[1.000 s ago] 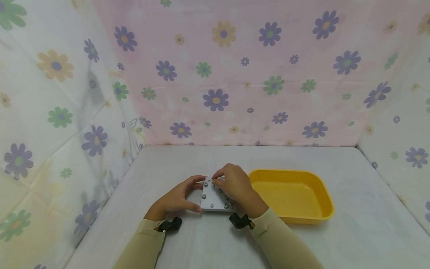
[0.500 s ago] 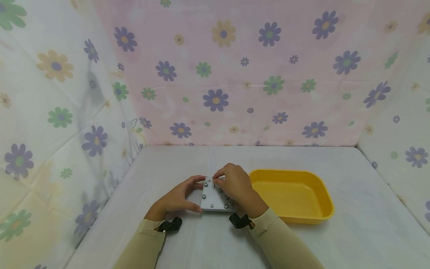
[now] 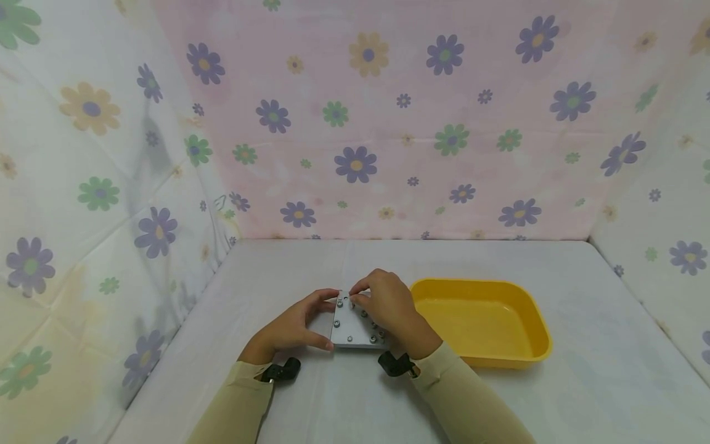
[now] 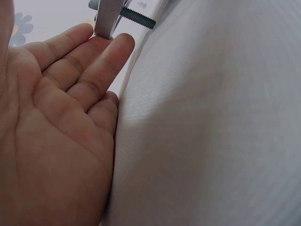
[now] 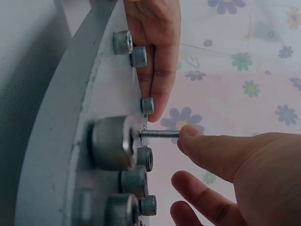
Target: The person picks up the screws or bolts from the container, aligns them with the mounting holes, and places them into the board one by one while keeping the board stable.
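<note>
A light metal plate [image 3: 354, 328] lies before me, several socket-head screws [image 5: 122, 43] standing in its face. My left hand [image 3: 291, 324] holds the plate's left side, thumb at the near corner and fingers at the far end. In the left wrist view, fingertips touch the plate's edge [image 4: 107, 19], and a dark threaded shank [image 4: 138, 18] sticks out from its underside. Over the far part of the plate, my right hand [image 3: 392, 308] pinches a thin screw [image 5: 160, 134]. Its thread points at the plate; whether its tip is in a hole is hidden behind a larger screw head.
Right of the plate, close to my right hand, stands a yellow plastic tray [image 3: 482, 282]. White cloth covers the table [image 3: 299, 407]. Flower-printed curtains [image 3: 388, 203] close off the back and both sides. A black wrist mount [image 3: 281, 371] sits at each sleeve.
The right fingertips shift very slightly at the screw. The plate, left hand and tray keep their places.
</note>
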The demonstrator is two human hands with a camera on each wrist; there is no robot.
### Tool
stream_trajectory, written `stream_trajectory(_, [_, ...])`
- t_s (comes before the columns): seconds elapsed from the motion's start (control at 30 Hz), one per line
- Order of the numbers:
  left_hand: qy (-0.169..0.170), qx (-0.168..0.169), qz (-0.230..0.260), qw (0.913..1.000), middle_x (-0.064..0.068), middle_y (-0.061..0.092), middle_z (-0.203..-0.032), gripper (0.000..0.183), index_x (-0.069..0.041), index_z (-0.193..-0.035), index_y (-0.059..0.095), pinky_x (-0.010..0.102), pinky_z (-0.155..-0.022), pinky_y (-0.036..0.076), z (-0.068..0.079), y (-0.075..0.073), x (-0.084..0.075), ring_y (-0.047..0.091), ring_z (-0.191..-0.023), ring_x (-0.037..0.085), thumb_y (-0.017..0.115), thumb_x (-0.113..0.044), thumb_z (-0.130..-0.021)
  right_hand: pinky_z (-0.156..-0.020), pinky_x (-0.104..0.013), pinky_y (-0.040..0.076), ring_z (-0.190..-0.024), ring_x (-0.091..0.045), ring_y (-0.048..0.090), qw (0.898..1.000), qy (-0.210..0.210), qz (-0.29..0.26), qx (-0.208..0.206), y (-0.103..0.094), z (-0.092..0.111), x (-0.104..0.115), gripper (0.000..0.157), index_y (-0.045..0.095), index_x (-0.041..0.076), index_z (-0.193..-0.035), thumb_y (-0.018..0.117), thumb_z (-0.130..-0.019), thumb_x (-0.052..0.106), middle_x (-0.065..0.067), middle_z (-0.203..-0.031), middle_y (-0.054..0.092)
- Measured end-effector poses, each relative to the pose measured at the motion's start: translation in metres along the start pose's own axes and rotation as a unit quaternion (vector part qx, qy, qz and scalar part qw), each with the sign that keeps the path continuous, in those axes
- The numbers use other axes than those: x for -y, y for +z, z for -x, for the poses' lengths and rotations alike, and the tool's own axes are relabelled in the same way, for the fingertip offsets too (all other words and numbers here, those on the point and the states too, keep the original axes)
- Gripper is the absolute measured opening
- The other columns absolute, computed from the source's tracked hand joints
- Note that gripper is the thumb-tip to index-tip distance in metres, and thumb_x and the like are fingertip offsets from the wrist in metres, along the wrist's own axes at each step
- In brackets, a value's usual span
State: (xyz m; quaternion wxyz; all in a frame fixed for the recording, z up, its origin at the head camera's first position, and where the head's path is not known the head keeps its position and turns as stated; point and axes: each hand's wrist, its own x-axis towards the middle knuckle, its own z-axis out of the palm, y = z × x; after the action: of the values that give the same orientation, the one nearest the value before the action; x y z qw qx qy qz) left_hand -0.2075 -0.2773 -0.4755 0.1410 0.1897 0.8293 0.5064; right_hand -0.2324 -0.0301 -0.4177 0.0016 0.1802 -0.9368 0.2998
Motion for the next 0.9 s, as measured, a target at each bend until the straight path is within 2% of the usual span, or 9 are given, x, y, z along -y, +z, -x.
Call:
stream_trajectory(0.4, [-0.008,-0.001,0.005,1.0,-0.002,0.058,-0.149,0.108,-0.029,-0.157,0.038,0.06,-0.126,0.011,-0.0006,0.0012,-0.0022,0.041,-0.149,0.021,0.098,-0.024,-0.068,-0.096,-0.043,0.055,-0.109,-0.022,0.064,1.0,0.0,0.008,-0.01,-0.002,0.0009,-0.0015,0.009,0.084,0.029,-0.099,0.078,-0.093,0.031,0.001,-0.114,0.072])
stream_trajectory(0.63, [-0.005,0.001,0.004,1.0,-0.001,0.057,-0.149,0.109,-0.026,-0.158,0.037,0.061,-0.126,0.012,-0.0008,0.0005,-0.0024,0.042,-0.149,0.022,0.098,-0.024,-0.068,-0.099,-0.045,0.054,-0.111,-0.022,0.064,1.0,0.003,0.0,0.004,-0.0016,0.0009,0.0005,0.008,0.084,0.028,-0.098,0.079,-0.093,0.031,0.001,-0.114,0.072])
stream_trajectory(0.9, [-0.004,0.002,0.01,0.9999,0.0,0.056,-0.15,0.11,-0.025,-0.158,0.036,0.059,-0.126,0.012,-0.0002,0.0007,-0.004,0.042,-0.148,0.021,0.098,-0.022,-0.068,-0.095,-0.044,0.055,-0.105,-0.022,0.063,0.999,0.013,0.029,0.006,0.0018,-0.0005,0.0012,0.007,0.085,0.03,-0.095,0.081,-0.09,0.033,0.002,-0.112,0.073])
